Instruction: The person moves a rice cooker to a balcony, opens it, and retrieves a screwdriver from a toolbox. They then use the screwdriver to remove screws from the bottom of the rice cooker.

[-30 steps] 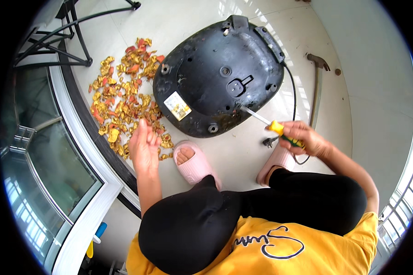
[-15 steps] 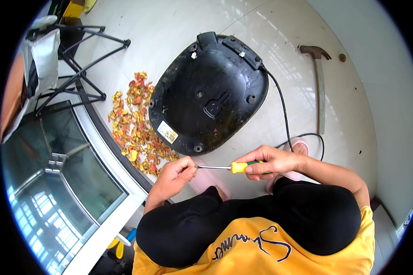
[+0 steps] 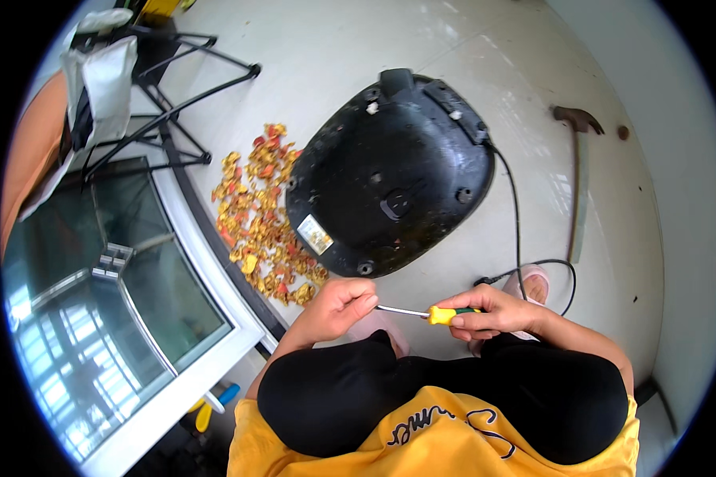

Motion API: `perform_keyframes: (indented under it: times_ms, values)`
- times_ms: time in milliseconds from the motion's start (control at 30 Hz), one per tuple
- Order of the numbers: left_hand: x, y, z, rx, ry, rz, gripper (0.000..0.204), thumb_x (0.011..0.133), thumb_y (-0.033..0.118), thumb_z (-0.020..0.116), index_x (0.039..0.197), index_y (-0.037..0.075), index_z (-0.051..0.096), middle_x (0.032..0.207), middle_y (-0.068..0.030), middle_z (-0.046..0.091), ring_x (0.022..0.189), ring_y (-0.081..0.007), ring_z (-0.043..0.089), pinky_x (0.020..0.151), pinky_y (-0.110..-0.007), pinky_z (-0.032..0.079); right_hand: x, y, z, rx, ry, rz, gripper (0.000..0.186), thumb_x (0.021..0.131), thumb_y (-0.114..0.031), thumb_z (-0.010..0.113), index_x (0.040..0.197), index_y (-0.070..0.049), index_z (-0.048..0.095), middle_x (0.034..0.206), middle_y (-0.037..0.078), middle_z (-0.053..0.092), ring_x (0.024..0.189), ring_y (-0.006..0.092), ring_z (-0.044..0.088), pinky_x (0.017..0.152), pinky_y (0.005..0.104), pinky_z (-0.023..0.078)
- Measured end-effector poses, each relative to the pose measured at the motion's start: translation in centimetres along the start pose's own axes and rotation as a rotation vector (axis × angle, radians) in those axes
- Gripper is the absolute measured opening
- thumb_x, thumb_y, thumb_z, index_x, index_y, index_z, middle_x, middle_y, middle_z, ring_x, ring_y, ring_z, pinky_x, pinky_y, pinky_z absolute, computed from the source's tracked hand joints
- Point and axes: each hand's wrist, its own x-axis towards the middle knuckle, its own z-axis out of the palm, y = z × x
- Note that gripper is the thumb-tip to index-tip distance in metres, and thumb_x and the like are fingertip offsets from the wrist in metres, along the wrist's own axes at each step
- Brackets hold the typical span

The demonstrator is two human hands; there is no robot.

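My right hand (image 3: 488, 312) is closed round the yellow and green handle of a screwdriver (image 3: 444, 315). Its metal shaft points left, and the tip meets the fingertips of my left hand (image 3: 340, 310). Those left fingers are curled and pinched together; whatever they hold at the tip is hidden. Beyond both hands, a black oval appliance base (image 3: 366, 171) lies on the floor with its underside up. It has a socket-like recess, round feet, a small label and a black power cord (image 3: 515, 211) leaving its right side.
Dried yellow and red peel-like pieces (image 3: 266, 215) are spread left of the appliance. A claw hammer (image 3: 578, 183) lies at the right, with a small round brown object (image 3: 623, 133) beside it. A glass-paned frame (image 3: 135, 270) and folding black legs (image 3: 167, 111) stand at the left.
The whole view has shifted, so the appliance and hammer appear farther right and lower. The screwdriver now slants slightly, its handle end lower. Both hands keep their grip.
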Motion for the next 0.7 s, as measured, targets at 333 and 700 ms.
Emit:
perform_keyframes:
  times_ms: [333,700]
  values:
    - [-1.7,-1.1,-1.4,-0.383,0.264,0.126,0.029,0.088,0.009,0.048,0.062,0.003,0.037,0.058,0.0031,0.034,0.053,-0.0048,0.028,0.048,-0.023,0.025,0.4,-1.6,0.4,0.038,0.013,0.020,0.036,0.091,-0.015,0.048,0.125,-0.004,0.047,0.069,0.001,0.051,0.044,0.0017,0.035,0.042,0.0163,0.029]
    - [-3.2,-6.8,-3.9,-0.779,0.908,0.153,0.033,0.094,0.017,0.044,0.062,0.007,0.041,0.052,0.0012,0.036,0.047,-0.0078,0.033,0.047,-0.023,0.033,0.4,-5.4,0.7,-0.053,0.205,0.028,0.037,0.088,-0.014,0.053,0.122,0.000,0.049,0.067,0.004,0.053,0.045,0.0033,0.038,0.039,0.0157,0.027]
